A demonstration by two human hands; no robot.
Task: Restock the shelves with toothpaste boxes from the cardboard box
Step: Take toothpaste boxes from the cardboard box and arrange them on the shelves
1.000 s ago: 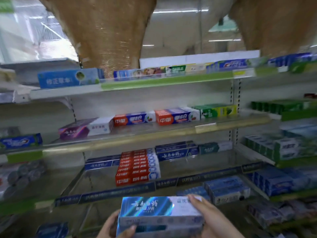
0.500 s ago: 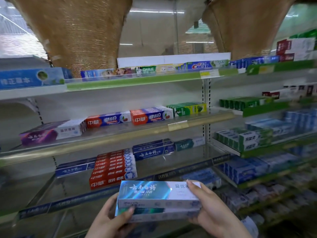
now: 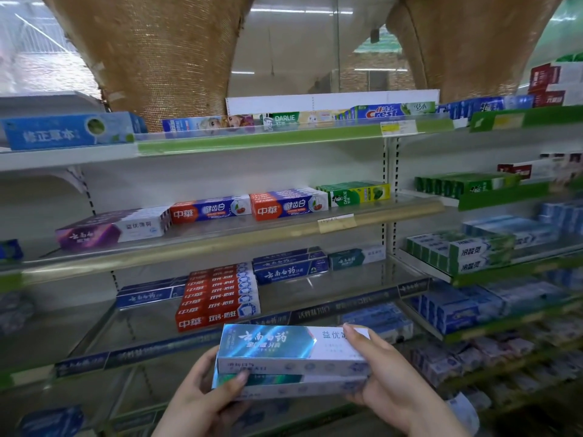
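I hold a stack of two teal-and-white toothpaste boxes [image 3: 290, 357] low in front of the shelves. My left hand [image 3: 202, 395] grips the stack's left end, thumb on the front face. My right hand [image 3: 388, 383] wraps the right end, fingers over the top box. Behind them runs a glass shelf [image 3: 331, 294] with red toothpaste boxes [image 3: 220, 298] and dark blue boxes [image 3: 290, 266]. The shelf above [image 3: 220, 244] carries a purple-and-white box [image 3: 113, 228], red-and-blue boxes [image 3: 249, 208] and green boxes [image 3: 356, 192]. The cardboard box is out of view.
The top shelf [image 3: 252, 140] holds a blue box [image 3: 69, 130] and a row of mixed brands. A neighbouring shelf unit [image 3: 492, 269] on the right is packed with blue and green boxes. Two woven brown hat-brim shapes [image 3: 151, 48] hang across the top of the view.
The view has swung right and slightly up, so the shelves slid left. The stack of boxes rose a little in both hands; my grip stayed the same.
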